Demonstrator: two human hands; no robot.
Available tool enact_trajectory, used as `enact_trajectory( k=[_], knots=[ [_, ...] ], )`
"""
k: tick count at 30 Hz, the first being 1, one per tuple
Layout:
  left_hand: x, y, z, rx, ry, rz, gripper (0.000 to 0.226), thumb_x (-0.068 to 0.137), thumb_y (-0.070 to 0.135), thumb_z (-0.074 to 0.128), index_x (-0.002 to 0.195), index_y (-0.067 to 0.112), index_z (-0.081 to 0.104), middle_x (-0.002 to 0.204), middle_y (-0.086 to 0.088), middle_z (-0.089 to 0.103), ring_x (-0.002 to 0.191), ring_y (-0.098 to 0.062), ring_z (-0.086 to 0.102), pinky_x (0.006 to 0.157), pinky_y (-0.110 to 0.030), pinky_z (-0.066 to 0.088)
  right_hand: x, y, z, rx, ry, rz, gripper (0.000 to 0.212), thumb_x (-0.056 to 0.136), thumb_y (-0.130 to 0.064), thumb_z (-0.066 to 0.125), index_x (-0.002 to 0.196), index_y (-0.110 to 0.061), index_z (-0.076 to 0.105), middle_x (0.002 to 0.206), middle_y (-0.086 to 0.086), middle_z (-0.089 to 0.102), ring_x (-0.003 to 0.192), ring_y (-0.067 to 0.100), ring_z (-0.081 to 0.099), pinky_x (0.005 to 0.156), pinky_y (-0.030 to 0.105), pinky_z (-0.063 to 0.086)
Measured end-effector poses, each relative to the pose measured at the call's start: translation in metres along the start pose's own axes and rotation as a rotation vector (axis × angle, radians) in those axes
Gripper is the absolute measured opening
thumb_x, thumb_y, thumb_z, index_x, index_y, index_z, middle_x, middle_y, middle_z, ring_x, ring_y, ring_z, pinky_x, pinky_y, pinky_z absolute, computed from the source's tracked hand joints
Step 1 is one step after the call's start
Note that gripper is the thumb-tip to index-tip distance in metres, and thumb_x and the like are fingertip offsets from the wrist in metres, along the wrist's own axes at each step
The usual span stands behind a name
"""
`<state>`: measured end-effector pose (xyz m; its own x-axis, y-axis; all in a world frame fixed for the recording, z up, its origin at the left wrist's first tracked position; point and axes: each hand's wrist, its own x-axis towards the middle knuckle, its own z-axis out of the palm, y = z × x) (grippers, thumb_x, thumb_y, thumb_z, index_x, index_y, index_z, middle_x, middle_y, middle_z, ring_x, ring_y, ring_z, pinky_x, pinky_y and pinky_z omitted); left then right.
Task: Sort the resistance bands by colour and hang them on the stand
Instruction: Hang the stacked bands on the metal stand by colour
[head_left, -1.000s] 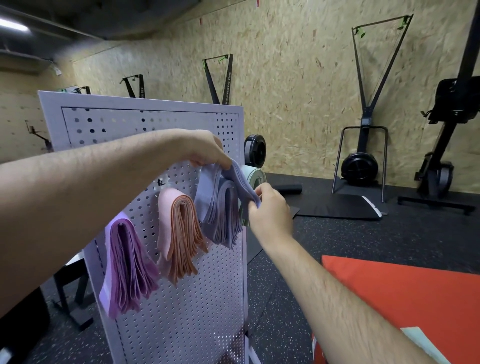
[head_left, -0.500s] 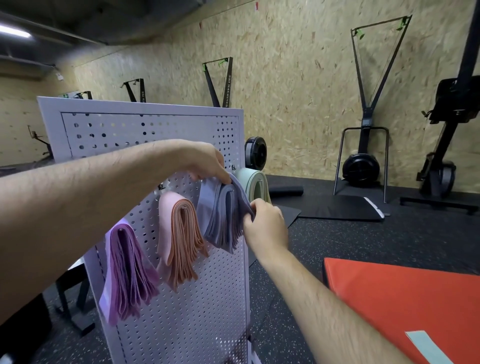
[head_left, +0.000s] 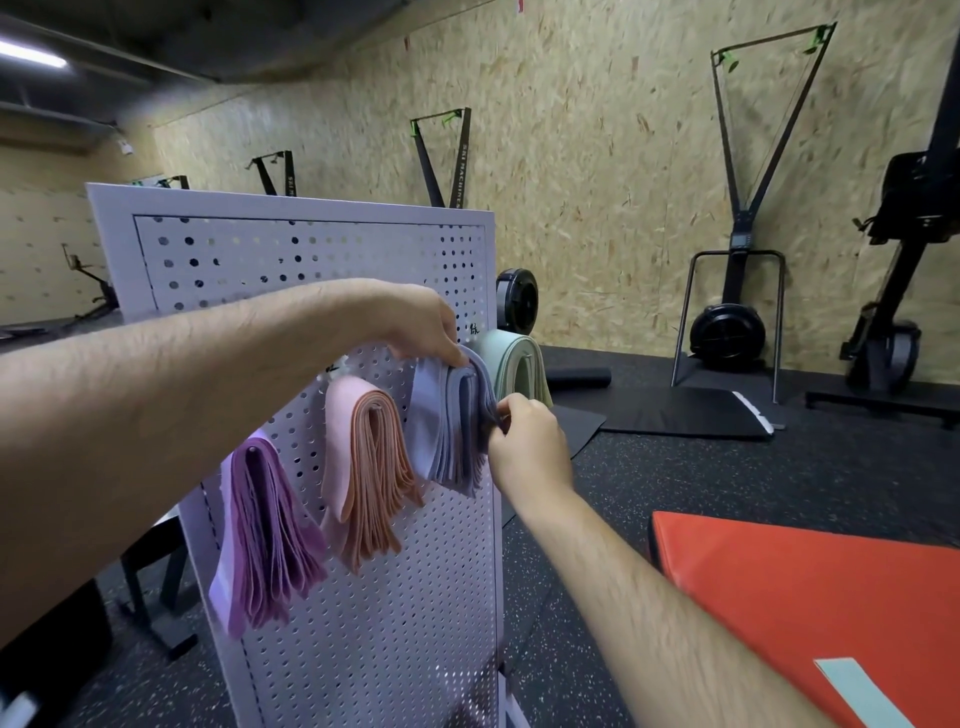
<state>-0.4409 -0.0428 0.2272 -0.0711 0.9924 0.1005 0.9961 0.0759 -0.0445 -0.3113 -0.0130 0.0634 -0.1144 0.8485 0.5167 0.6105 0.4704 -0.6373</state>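
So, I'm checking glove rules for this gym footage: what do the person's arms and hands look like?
The left forearm and right forearm are bare and hairy; no sleeve reaches into view. The left hand and right hand are ungloved, and no ring, watch or wristband shows on the sides facing the camera.

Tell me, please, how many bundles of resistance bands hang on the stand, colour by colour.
Purple bundle: 1
Pink-orange bundle: 1
Lavender-blue bundle: 1, gripped by the left hand and pinched by the right hand
Pale green bundle: 1
Total: 4 bundles on the stand
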Motion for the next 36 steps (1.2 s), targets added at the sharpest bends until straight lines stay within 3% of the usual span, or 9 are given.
enact_trajectory(
  k=[6, 14, 19, 22, 25, 29, 32, 36],
  knots=[
    [-0.002, 0.0, -0.001, 0.071, -0.042, 0.008, 0.049, 0.09, 0.059, 0.061, 0.122, 0.022, 0.062, 0.082, 0.002, 0.059, 0.066, -0.015, 0.056, 0.057, -0.027, 0.044, -0.001, 0.0, 0.0, 0.001, -0.017, 0.006, 0.017, 0.095, -0.023, 0.049, 0.105, -0.018, 0.062, 0.106, 0.002, 0.06, 0.098, 0.026, 0.057, 0.078, 0.04, 0.052],
    [-0.003, -0.002, 0.004, 0.049, -0.038, 0.023, 0.049, 0.09, 0.057, 0.062, 0.126, 0.024, 0.057, 0.092, 0.003, 0.059, 0.071, -0.015, 0.058, 0.061, -0.029, 0.046, -0.004, -0.004, 0.0, -0.007, -0.075, 0.014, 0.013, 0.092, -0.027, 0.052, 0.1, -0.019, 0.057, 0.103, 0.002, 0.057, 0.098, 0.028, 0.057, 0.083, 0.045, 0.053],
    [-0.009, 0.001, 0.003, 0.03, 0.016, 0.036, 0.049, 0.09, 0.054, 0.063, 0.129, 0.024, 0.056, 0.091, 0.007, 0.058, 0.086, -0.018, 0.06, 0.072, -0.031, 0.049, -0.005, -0.007, -0.005, -0.042, -0.052, -0.004, 0.018, 0.093, -0.03, 0.048, 0.102, -0.018, 0.057, 0.106, 0.004, 0.057, 0.103, 0.028, 0.055, 0.084, 0.043, 0.052],
    [-0.015, 0.01, 0.003, 0.031, 0.113, 0.06, 0.046, 0.09, 0.049, 0.064, 0.129, 0.024, 0.058, 0.112, -0.001, 0.06, 0.097, -0.021, 0.06, 0.082, -0.033, 0.05, -0.009, -0.007, -0.011, -0.092, -0.015, -0.04, 0.023, 0.097, -0.033, 0.045, 0.109, -0.017, 0.056, 0.112, 0.005, 0.056, 0.108, 0.026, 0.052, 0.082, 0.038, 0.047],
    [-0.024, 0.027, 0.008, 0.11, 0.259, 0.135, 0.038, 0.091, 0.045, 0.06, 0.125, 0.028, 0.059, 0.126, -0.006, 0.05, 0.119, -0.029, 0.048, 0.095, -0.039, 0.045, -0.015, -0.003, -0.028, -0.154, 0.055, -0.104, 0.029, 0.1, -0.036, 0.045, 0.118, -0.016, 0.055, 0.117, 0.005, 0.056, 0.112, 0.026, 0.05, 0.08, 0.037, 0.045],
    [-0.043, 0.067, 0.029, 0.254, 0.397, 0.307, 0.035, 0.091, 0.04, 0.054, 0.123, 0.029, 0.06, 0.12, -0.005, 0.053, 0.114, -0.028, 0.047, 0.092, -0.039, 0.041, -0.03, 0.016, -0.064, -0.204, 0.083, -0.105, 0.029, 0.1, -0.034, 0.047, 0.122, -0.017, 0.053, 0.119, 0.005, 0.055, 0.114, 0.028, 0.048, 0.079, 0.039, 0.041],
    [-0.056, 0.104, 0.059, 0.207, 0.368, 0.369, 0.037, 0.088, 0.041, 0.056, 0.123, 0.03, 0.06, 0.118, -0.004, 0.053, 0.112, -0.027, 0.047, 0.089, -0.037, 0.039, -0.054, 0.05, -0.088, -0.304, 0.105, -0.131, 0.031, 0.096, -0.027, 0.056, 0.124, -0.019, 0.05, 0.119, 0.005, 0.054, 0.113, 0.03, 0.05, 0.081, 0.041, 0.045],
    [-0.065, 0.155, 0.126, 0.106, 0.294, 0.435, 0.041, 0.089, 0.042, 0.056, 0.127, 0.028, 0.057, 0.123, -0.003, 0.053, 0.116, -0.028, 0.047, 0.091, -0.038, 0.039, -0.101, 0.109, -0.114, -0.387, 0.041, -0.046, 0.034, 0.096, -0.032, 0.052, 0.127, -0.018, 0.052, 0.12, 0.008, 0.055, 0.113, 0.032, 0.05, 0.088, 0.043, 0.044]
  ],
)
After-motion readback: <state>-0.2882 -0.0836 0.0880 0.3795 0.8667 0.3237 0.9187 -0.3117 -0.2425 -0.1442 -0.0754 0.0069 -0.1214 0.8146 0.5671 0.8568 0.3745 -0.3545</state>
